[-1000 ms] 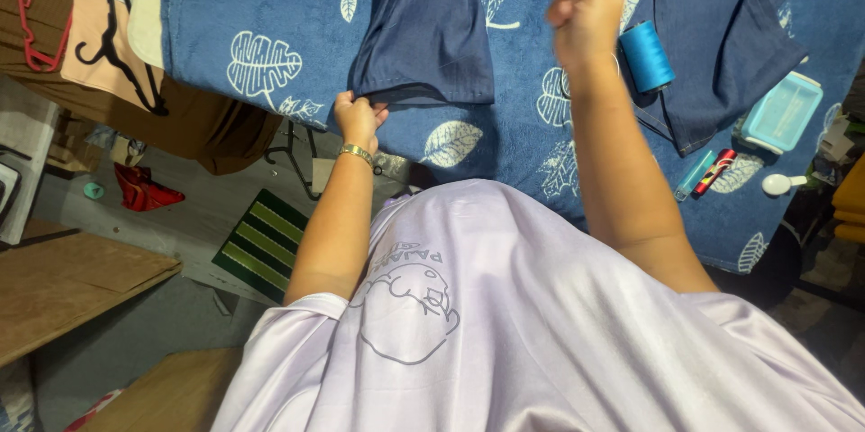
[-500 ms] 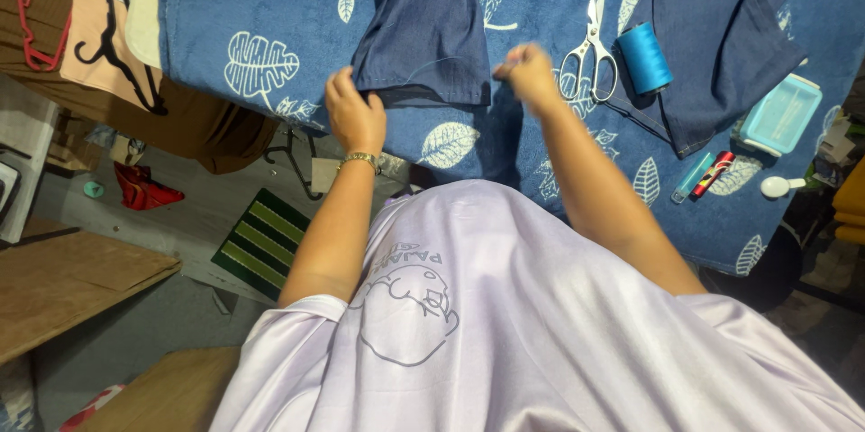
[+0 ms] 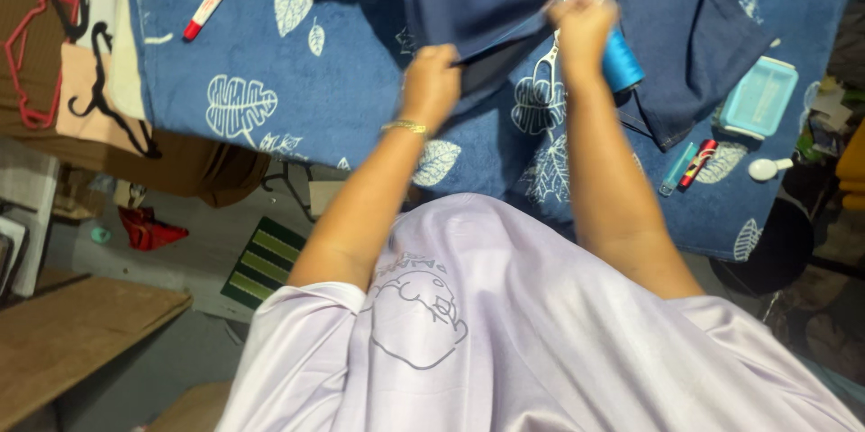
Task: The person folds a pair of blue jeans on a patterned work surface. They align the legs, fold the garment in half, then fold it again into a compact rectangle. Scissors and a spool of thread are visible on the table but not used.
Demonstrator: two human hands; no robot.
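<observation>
1. Left hand pinches the lower edge of the dark navy cloth piece; right hand grips the same edge at 3 o'clock from it. The edge is stretched taut between them.
2. Cloth lies at 12 o'clock on the blue leaf-print cover.
3. Judged progress: the edge is held up and pulled straight; scissors and blue thread spool lie unheld.
4. Obscured: right fingertips blurred; cloth's top cut off by the frame; scissors partly behind the hand.

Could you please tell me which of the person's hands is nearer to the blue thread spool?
The right hand: it sits just left of the blue thread spool, almost touching. The left hand grips the dark blue fabric farther left.
</observation>
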